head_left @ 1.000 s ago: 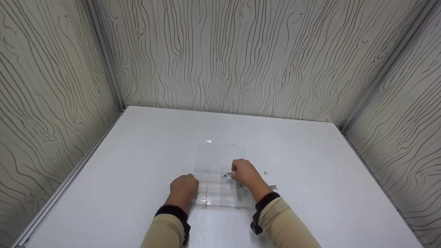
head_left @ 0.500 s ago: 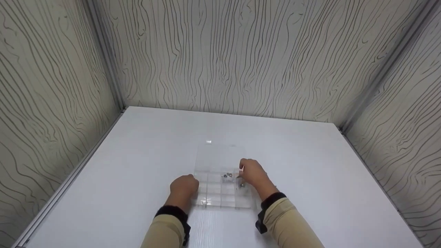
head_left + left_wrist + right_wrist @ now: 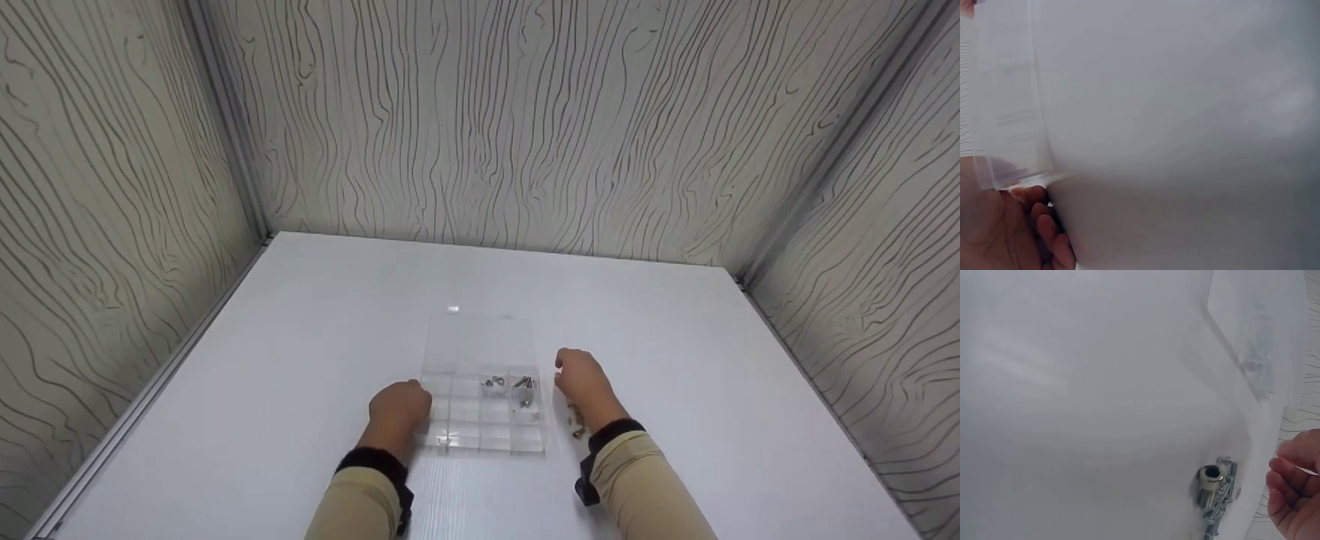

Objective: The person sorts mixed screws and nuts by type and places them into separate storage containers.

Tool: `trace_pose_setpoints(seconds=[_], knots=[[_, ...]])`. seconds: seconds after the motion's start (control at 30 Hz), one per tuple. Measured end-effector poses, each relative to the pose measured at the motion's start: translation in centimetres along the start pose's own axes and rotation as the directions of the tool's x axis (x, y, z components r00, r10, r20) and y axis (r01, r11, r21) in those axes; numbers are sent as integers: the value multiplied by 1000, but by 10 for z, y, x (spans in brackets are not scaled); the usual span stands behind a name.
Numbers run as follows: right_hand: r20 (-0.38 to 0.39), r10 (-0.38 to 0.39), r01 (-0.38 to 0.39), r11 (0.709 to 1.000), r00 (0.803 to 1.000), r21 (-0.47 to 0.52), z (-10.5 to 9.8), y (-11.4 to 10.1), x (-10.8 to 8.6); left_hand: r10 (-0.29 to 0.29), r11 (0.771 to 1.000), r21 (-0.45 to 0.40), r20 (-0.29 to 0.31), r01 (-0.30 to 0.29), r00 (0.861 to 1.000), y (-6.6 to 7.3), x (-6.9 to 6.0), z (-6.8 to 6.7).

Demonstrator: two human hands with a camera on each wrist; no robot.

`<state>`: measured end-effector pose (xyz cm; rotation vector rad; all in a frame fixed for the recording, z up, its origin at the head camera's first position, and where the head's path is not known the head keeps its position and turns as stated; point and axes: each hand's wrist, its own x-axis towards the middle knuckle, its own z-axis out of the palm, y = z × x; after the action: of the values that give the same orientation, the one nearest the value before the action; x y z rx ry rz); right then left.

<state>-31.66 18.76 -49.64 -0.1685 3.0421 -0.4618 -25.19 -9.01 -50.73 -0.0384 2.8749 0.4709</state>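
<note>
At lower centre of the frame, an open clear plastic case (image 3: 465, 435), lid and tray together stretching longest up the picture, sits with the left hand (image 3: 401, 409) gripping its left edge. Loose screws (image 3: 577, 432) lie right of it, just below the nearer right hand (image 3: 585, 379), its fingers loosely curled, seemingly holding nothing. No label or writing is legible.

No readable text, label, brand, number or sign in any view
</note>
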Motion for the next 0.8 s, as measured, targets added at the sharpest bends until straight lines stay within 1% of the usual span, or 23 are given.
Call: trace_pose_setpoints(seconds=[0.03,0.13,0.2,0.23,0.53,0.73,0.8], knots=[[11,21,-21,1000,1000,1,0,2,0,-2,1000,11,9,2,1000,0,1,1],[38,66,-67,998,997,15,0,10,0,38,991,126,41,-43,998,-1,3,3],[48,92,-93,995,995,28,0,14,0,75,973,212,62,-87,995,-1,4,4],[47,92,-94,995,995,28,1,16,-1,88,964,246,72,-103,994,-2,4,4],[42,31,-27,996,999,-85,0,26,-1,88,968,230,58,-99,994,-2,4,4],[21,4,-2,996,1000,-90,-3,28,-3,98,965,241,50,-107,994,-1,2,2],[18,18,-17,997,1000,-79,-4,28,-4,103,963,245,45,-111,994,-1,2,1]])
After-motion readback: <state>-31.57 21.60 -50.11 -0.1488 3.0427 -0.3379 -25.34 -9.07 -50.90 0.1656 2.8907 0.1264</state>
